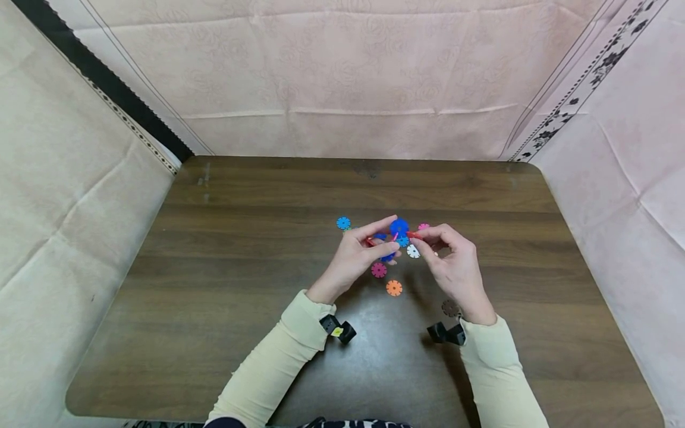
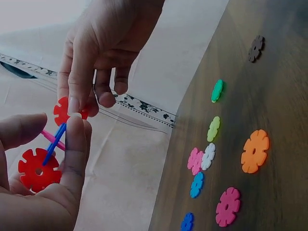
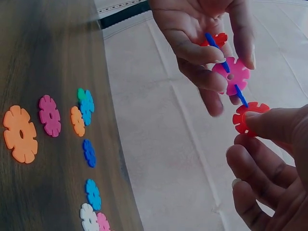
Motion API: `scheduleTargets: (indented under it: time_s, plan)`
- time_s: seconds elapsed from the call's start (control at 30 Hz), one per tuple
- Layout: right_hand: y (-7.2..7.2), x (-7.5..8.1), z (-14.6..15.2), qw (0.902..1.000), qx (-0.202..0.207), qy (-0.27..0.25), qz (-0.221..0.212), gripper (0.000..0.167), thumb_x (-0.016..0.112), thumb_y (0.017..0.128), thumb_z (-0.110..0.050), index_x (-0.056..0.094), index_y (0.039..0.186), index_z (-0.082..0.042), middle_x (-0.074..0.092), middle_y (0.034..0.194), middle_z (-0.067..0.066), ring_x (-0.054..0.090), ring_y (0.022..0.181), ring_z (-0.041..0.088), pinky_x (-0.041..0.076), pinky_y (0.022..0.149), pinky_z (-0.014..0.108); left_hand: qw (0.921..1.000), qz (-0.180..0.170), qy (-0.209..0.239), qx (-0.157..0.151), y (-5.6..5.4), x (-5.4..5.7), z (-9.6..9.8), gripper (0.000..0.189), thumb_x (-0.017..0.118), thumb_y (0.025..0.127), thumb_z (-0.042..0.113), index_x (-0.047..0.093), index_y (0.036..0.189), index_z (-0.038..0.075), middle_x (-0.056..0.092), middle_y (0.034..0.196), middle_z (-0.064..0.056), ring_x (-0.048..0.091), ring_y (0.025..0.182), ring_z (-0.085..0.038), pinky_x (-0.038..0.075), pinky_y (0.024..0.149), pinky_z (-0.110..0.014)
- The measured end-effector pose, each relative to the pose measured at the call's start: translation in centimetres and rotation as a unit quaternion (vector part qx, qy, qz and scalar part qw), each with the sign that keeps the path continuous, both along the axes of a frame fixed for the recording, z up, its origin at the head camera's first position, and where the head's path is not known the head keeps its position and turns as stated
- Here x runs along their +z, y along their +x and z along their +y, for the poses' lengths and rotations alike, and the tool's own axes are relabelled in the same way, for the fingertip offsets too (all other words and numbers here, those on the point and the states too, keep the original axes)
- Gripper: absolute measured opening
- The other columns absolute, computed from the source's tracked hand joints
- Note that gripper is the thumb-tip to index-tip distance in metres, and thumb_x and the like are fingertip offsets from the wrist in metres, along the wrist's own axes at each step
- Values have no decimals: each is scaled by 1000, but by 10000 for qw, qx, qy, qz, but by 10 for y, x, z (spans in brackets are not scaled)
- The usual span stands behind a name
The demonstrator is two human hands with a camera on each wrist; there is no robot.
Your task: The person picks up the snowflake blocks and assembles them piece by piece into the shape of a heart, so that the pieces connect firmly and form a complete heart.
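Both hands are raised over the table, working on notched, flower-shaped plastic discs. My left hand [image 1: 354, 257] holds a short chain of linked discs: a red disc [image 2: 34, 174] at one end, then blue, a pink disc [image 3: 235, 76] and a second blue disc [image 3: 241, 96]. Its thumb and fingers pinch around the pink one. Between thumb and forefinger, my right hand [image 1: 453, 259] pinches another red disc [image 3: 246, 119], whose edge meets the tip of that second blue disc. The blue pieces appear nearly edge-on in the wrist views.
Loose discs lie on the wooden table [image 1: 257, 249] below and beyond the hands, among them an orange disc [image 1: 393, 288], a magenta disc [image 1: 379, 270] and a white disc [image 1: 413, 251]. A brown disc [image 1: 451, 308] lies by the right wrist. Pale cloth [image 1: 342, 83] surrounds the table.
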State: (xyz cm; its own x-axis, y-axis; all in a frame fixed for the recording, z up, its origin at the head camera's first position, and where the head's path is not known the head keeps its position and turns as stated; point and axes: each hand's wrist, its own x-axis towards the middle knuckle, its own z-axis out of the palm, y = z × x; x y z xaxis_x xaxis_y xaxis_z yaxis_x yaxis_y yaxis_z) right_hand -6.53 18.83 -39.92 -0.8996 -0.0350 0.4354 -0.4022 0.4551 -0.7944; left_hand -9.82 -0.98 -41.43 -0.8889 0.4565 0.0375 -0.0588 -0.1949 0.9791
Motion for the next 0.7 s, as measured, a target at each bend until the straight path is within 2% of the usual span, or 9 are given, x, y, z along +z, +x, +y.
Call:
scheduleTargets:
  time_s: [0.13, 0.23, 0.37, 0.5, 0.63, 0.7]
  plan:
    - [5, 13, -7, 9999, 15, 48, 157, 15, 75, 80, 6, 71, 95, 1, 68, 89, 12, 57, 76, 15, 48, 69, 22, 9998, -15, -187, 27, 0, 0, 0, 49, 68, 92, 13, 55, 139, 16, 58, 115, -25, 71, 84, -23, 56, 82, -46]
    - [7, 17, -9, 9998, -8, 73, 208, 14, 75, 80, 6, 72, 94, 1, 68, 88, 13, 57, 76, 15, 48, 69, 22, 9994, 3, -343, 68, 0, 1, -1, 50, 68, 92, 14, 54, 140, 14, 58, 114, -18, 71, 83, -22, 56, 82, -47]
    - [6, 16, -9, 9996, -51, 51, 258, 15, 75, 80, 7, 73, 94, 1, 69, 88, 12, 56, 75, 14, 47, 69, 21, 9988, 13, -475, 76, 0, 2, -1, 50, 68, 92, 14, 54, 140, 14, 59, 112, -13, 71, 83, -24, 56, 82, -47]
    - [0, 2, -5, 9997, -155, 1, 204, 15, 76, 80, 3, 75, 94, -3, 69, 87, 7, 56, 75, 12, 49, 68, 19, 9988, 20, -479, 83, -1, 2, -1, 49, 68, 92, 14, 55, 139, 16, 59, 112, -13, 70, 85, -28, 57, 80, -41]
    - [-7, -14, 0, 9995, -255, 5, 191, 17, 78, 79, -1, 76, 95, -6, 69, 87, 3, 57, 73, 11, 50, 67, 16, 9990, 23, -439, 90, -1, 1, 0, 50, 68, 92, 14, 54, 140, 16, 59, 112, -13, 67, 91, -42, 57, 80, -44]
    - [-8, -16, 1, 9993, -279, -6, 252, 19, 79, 78, -1, 76, 95, -8, 69, 87, 2, 57, 72, 11, 49, 66, 15, 9991, 17, -403, 85, -1, 1, 0, 51, 68, 92, 14, 53, 140, 16, 59, 112, -13, 65, 93, -47, 55, 82, -49]
